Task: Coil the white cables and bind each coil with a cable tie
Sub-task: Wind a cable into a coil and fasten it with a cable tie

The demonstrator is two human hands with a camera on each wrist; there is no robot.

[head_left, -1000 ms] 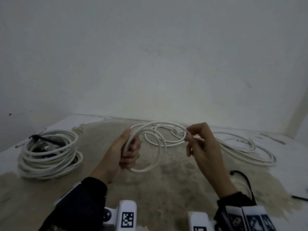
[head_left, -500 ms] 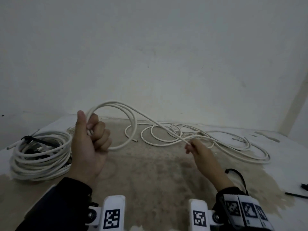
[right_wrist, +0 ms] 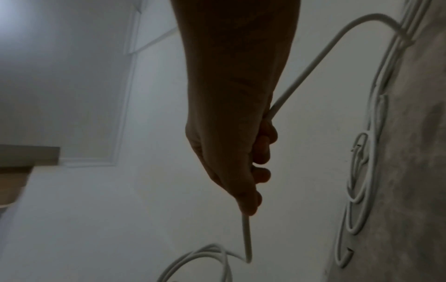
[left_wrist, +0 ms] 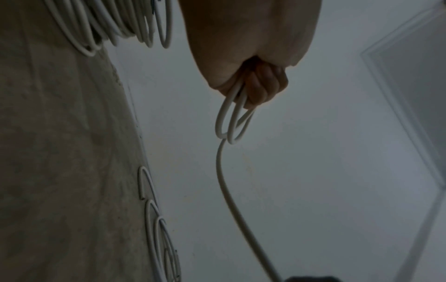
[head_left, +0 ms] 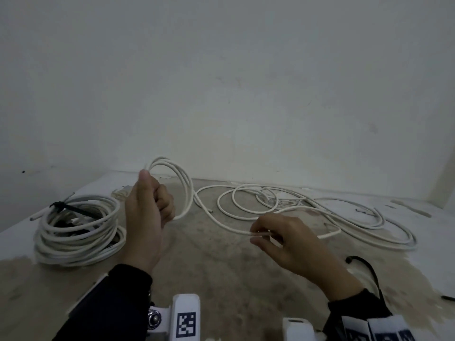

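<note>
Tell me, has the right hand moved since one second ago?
Yes. The right hand has come down and toward the camera, away from the loose cable loops lying on the table.

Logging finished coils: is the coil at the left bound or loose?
Bound. A black tie wraps the coil at its far left side, and it lies on the table untouched.

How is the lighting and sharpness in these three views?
Head view: dim, even light, fairly sharp on the left hand and bound coil. Left wrist view: dark, soft. Right wrist view: right hand nearly silhouetted against the pale wall, cable slightly blurred.
</note>
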